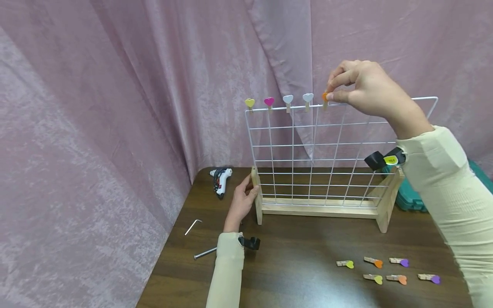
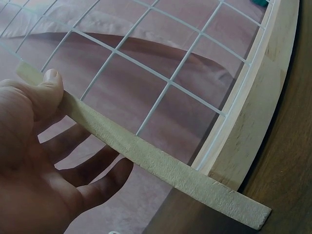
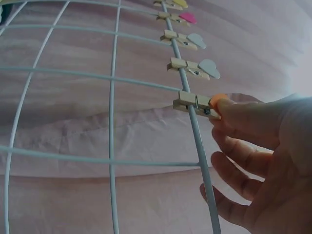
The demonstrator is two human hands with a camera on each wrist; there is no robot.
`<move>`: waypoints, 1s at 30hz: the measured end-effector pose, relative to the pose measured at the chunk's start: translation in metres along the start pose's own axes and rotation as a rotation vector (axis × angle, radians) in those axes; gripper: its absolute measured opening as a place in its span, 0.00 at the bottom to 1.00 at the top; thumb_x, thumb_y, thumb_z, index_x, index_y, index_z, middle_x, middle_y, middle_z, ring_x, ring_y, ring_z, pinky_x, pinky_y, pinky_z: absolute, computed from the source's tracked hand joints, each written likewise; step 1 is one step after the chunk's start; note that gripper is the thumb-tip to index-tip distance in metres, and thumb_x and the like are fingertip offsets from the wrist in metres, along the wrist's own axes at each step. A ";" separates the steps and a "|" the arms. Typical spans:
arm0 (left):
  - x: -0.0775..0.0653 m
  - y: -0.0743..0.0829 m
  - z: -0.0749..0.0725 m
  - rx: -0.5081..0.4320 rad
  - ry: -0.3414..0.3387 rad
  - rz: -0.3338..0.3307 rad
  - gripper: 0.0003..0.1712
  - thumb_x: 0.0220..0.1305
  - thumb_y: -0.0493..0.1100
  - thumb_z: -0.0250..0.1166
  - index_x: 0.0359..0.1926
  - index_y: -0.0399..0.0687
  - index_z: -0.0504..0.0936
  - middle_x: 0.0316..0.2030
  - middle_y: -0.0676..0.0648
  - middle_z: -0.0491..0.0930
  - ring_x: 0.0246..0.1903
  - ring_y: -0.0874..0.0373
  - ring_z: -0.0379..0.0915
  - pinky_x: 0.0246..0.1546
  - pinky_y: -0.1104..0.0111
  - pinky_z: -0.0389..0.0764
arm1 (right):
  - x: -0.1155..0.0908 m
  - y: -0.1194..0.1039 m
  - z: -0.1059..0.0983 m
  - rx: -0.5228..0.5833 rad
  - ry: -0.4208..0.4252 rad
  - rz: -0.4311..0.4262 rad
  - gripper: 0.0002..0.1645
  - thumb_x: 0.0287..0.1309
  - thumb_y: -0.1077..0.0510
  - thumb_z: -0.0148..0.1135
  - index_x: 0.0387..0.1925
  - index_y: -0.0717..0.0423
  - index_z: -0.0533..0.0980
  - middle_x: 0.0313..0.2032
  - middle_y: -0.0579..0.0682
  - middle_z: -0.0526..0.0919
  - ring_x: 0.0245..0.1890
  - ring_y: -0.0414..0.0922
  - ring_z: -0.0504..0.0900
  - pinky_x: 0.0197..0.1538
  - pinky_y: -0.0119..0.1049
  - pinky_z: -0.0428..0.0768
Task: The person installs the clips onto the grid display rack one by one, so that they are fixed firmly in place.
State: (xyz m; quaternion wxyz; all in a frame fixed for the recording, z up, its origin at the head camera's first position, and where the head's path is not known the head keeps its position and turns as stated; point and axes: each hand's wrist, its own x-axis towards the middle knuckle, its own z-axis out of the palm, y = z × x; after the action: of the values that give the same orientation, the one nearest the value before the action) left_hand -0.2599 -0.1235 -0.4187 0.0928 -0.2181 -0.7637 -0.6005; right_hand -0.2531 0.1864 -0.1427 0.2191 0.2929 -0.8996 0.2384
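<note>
My right hand pinches a small wooden clothespin with an orange heart by its heart end, and its jaws straddle the top wire of a white wire grid panel. To its left, clothespins with a yellow heart, a pink heart and two white hearts stand along the same wire. My left hand holds the left upright of the wooden stand, thumb on one side and fingers behind it. The grid sits upright in this stand.
Several clothespins with yellow, orange and purple hearts lie on the brown table at the front right. On the left are a glue gun, a hex key and a metal bolt. A teal case stands behind my right arm.
</note>
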 end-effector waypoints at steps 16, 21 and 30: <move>0.004 -0.004 -0.006 0.008 0.000 -0.022 0.28 0.66 0.35 0.55 0.65 0.33 0.60 0.52 0.30 0.71 0.50 0.41 0.70 0.47 0.59 0.77 | -0.037 0.002 -0.006 0.001 0.036 0.015 0.20 0.60 0.57 0.58 0.53 0.57 0.74 0.51 0.56 0.73 0.54 0.58 0.67 0.54 0.61 0.59; 0.004 -0.004 -0.007 -0.014 0.000 -0.019 0.28 0.66 0.35 0.55 0.65 0.33 0.60 0.51 0.28 0.71 0.50 0.38 0.70 0.45 0.58 0.77 | -0.068 0.003 0.004 0.019 0.166 -0.068 0.18 0.54 0.65 0.63 0.48 0.57 0.77 0.48 0.52 0.76 0.52 0.48 0.69 0.55 0.41 0.66; 0.007 -0.005 -0.008 0.003 0.009 -0.009 0.28 0.66 0.35 0.55 0.65 0.33 0.60 0.50 0.29 0.73 0.49 0.42 0.72 0.46 0.60 0.77 | -0.113 0.015 0.027 0.094 0.251 -0.174 0.20 0.46 0.72 0.65 0.45 0.60 0.79 0.46 0.51 0.77 0.52 0.36 0.69 0.51 0.21 0.64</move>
State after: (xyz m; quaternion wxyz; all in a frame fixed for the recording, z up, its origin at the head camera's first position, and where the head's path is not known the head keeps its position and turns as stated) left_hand -0.2696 -0.1306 -0.4181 0.0939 -0.2117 -0.7653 -0.6006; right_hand -0.1871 0.2301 -0.2284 0.3357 0.3476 -0.8243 0.2949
